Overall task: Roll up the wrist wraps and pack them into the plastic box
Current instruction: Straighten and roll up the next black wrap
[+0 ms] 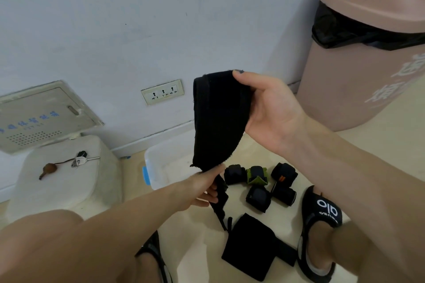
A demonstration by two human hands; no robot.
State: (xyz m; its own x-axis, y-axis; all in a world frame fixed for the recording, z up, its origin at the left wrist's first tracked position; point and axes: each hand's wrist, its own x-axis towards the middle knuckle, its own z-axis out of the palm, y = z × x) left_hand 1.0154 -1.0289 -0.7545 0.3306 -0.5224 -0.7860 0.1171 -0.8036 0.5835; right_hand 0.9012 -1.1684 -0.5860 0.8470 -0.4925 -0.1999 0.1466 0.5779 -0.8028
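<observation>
Wall: pale, blue-grey, evenly lit. A triple socket plate and a vented utility panel with blue lettering are mounted low on it. White baseboard meets the cream floor. A pink waste bin with black liner stands right.

White "olo" mark on the black slipper strap — other lettering unreadable.
</observation>
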